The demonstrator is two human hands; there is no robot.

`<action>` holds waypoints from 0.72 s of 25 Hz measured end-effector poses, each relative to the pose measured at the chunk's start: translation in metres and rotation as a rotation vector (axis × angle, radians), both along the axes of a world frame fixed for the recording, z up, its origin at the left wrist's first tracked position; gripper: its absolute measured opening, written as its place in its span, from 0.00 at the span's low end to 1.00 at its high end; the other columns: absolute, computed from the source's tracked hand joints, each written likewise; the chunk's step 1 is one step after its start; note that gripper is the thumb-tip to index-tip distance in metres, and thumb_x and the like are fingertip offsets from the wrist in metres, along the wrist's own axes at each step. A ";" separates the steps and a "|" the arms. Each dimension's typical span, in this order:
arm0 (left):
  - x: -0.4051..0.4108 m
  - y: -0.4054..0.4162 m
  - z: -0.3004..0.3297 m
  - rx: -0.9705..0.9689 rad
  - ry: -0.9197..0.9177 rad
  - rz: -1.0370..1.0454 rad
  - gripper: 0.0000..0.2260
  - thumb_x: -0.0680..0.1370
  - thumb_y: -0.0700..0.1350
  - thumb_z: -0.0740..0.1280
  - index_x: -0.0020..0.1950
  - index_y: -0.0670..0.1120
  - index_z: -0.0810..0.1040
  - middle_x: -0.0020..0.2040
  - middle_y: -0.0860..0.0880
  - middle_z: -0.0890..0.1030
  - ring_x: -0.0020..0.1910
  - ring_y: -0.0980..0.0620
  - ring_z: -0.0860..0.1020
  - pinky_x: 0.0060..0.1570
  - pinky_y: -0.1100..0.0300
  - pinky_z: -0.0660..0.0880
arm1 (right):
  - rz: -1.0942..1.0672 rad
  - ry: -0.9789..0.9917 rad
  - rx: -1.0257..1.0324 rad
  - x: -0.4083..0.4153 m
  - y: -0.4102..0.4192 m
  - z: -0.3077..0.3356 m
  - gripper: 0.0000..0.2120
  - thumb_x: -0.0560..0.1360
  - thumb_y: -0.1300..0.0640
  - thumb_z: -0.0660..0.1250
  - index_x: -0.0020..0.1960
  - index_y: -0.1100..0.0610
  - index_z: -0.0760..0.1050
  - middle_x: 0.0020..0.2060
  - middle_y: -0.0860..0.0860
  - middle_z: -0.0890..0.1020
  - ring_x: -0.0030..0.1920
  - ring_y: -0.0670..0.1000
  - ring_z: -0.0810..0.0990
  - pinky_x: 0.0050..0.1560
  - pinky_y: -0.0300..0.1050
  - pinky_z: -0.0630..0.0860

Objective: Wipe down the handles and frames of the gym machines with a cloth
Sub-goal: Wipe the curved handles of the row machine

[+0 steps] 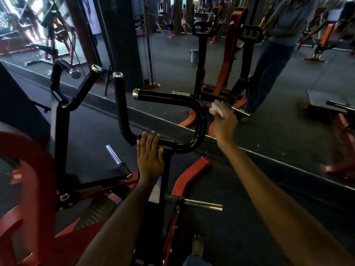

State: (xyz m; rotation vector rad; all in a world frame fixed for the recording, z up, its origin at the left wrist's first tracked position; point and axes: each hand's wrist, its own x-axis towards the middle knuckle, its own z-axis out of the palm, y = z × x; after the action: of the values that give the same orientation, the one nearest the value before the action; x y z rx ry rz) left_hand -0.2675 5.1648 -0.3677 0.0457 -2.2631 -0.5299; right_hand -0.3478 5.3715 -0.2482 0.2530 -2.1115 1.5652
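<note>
Right hand (223, 123) stretched out at full reach, fingers curled around a small crumpled white cloth (214, 109), bunched in the grip. Cloth just beside the outer right bend of the glossy black curved tubular handle (199, 120), at or barely off the paint; contact too close to call. Handle shaped like a sideways U: upper limb running left to a chrome end cap (136, 93), lower limb running left to the black upright post (153, 198) of the red-and-black gym machine. Long axis at the bend near vertical, so the likely wipe: along the curve, up and left toward the cap, or down and round toward the post. Right hand plainly the nearer one to that bend; wrist turned inward, back of hand toward the camera, forearm extended from the lower right.

Left hand (150, 153) flat on the lower limb above the post, fingers straight and lying together over the bar, thumb out to the right, pressing rather than clasping, probably steadying the handle. A second black handle (120, 106) rising to the left, untouched. Wall mirror (278, 73) beyond, along the far edge of the dark rubber floor.
</note>
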 end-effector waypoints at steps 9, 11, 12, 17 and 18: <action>0.000 0.000 0.000 0.000 0.009 0.007 0.20 0.81 0.49 0.51 0.68 0.43 0.70 0.70 0.42 0.71 0.75 0.42 0.59 0.74 0.46 0.52 | 0.466 -0.496 -0.728 0.037 -0.014 -0.064 0.12 0.74 0.74 0.57 0.53 0.68 0.75 0.44 0.56 0.84 0.48 0.51 0.83 0.47 0.42 0.79; 0.000 -0.001 0.000 0.006 0.013 0.001 0.20 0.80 0.49 0.51 0.68 0.42 0.70 0.70 0.42 0.71 0.75 0.42 0.59 0.74 0.46 0.52 | 0.513 -0.565 -0.973 0.047 -0.030 -0.076 0.14 0.74 0.77 0.55 0.51 0.65 0.74 0.42 0.54 0.84 0.45 0.50 0.83 0.48 0.40 0.80; 0.001 -0.001 0.000 0.006 0.017 -0.002 0.20 0.81 0.49 0.51 0.68 0.42 0.71 0.70 0.42 0.71 0.75 0.42 0.59 0.74 0.46 0.52 | 0.508 -0.596 -1.057 0.052 -0.039 -0.080 0.15 0.74 0.77 0.53 0.50 0.63 0.74 0.40 0.53 0.85 0.44 0.49 0.83 0.48 0.39 0.79; -0.002 -0.002 0.001 -0.018 0.023 0.009 0.23 0.82 0.52 0.47 0.67 0.41 0.71 0.69 0.41 0.72 0.74 0.41 0.61 0.73 0.43 0.55 | 0.435 -0.753 -1.123 0.075 -0.073 -0.085 0.15 0.76 0.75 0.55 0.50 0.61 0.75 0.40 0.50 0.84 0.44 0.47 0.81 0.49 0.38 0.78; -0.001 -0.002 0.000 -0.017 0.022 0.009 0.23 0.82 0.52 0.47 0.67 0.41 0.71 0.69 0.41 0.72 0.74 0.41 0.60 0.73 0.43 0.55 | 0.406 -0.778 -1.099 0.078 -0.069 -0.084 0.14 0.76 0.75 0.55 0.50 0.61 0.75 0.40 0.52 0.84 0.45 0.49 0.81 0.49 0.39 0.79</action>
State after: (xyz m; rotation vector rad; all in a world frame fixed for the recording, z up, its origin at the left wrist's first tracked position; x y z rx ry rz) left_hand -0.2687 5.1624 -0.3681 0.0409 -2.2452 -0.5042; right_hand -0.2701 5.3023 -0.3326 -0.4009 -1.2948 3.1614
